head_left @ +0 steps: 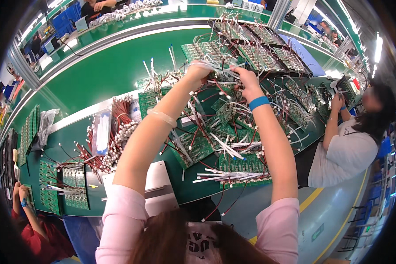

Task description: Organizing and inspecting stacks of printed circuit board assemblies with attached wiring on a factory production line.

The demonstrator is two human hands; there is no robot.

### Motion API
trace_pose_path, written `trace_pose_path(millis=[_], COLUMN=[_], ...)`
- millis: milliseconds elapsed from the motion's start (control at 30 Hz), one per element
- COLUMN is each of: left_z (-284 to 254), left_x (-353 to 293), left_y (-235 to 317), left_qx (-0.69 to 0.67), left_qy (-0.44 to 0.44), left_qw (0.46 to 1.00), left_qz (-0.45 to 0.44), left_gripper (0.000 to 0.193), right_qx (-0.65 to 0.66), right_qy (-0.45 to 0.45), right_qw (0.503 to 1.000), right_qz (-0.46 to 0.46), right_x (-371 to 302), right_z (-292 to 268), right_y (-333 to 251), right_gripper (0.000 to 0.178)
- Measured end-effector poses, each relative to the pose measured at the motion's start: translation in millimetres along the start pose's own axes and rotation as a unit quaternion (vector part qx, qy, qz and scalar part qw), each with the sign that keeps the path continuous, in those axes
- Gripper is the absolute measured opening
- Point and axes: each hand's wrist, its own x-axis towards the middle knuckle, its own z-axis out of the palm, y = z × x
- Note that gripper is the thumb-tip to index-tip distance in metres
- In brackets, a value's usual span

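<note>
Cables [219,69]: while the left hand [199,70] pinches them at upper centre, the right hand [248,81] pinches them too.
Table [69,128]: boards [195,149], centre; red wires [122,109], left.

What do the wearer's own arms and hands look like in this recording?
Both arms wear short, pale pink fabric sleeves. The left hand is ungloved, with a translucent, whitish ring-shaped band around the forearm. The right hand is also ungloved, with a flat, plain blue band around the wrist.
</note>
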Motion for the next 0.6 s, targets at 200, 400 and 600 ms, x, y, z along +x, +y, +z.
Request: trace_pose_path(millis=[200, 400, 600], left_z=[-12.1, 40.7, 73.4], left_x=[0.2, -85.9, -153.4], left_y=[67.0, 91.8, 91.7], left_qx=[-0.04, -0.004, 0.055], left_qy=[0.006, -0.043, -0.133], left_qw=[0.999, 0.999, 0.989], left_qz=[-0.021, -0.023, 0.039], left_gripper=[0.016, 0.009, 0.015], right_qx=[0.182, 0.175, 0.173], right_qy=[-0.203, -0.064, 0.169], right_qw=[0.958, 0.965, 0.93], right_qz=[-0.089, -0.183, -0.277], right_x=[-30.7, -113.1, -205.9], right_z=[-23.5, -93.2, -182.0], right_y=[-52.3, -51.9, -15.0], right_gripper=[0.019, 0.022, 0.016])
